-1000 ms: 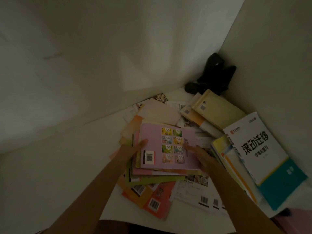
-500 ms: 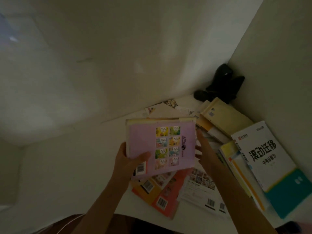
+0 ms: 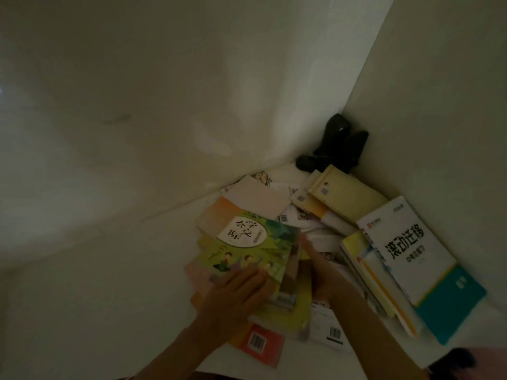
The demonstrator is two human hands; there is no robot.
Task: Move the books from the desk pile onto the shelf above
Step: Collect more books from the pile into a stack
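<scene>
Head view: left hand [image 3: 236, 293] lay flat-fingered on the green illustrated paperback book [image 3: 255, 249], right hand [image 3: 319, 272] just beside it, grip unreadable.

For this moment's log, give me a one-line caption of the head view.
Left hand rests on a green illustrated book atop the desk pile; right hand reaches alongside.

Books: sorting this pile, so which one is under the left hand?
The green book with cartoon figures; the left hand rests on its near edge.
</scene>
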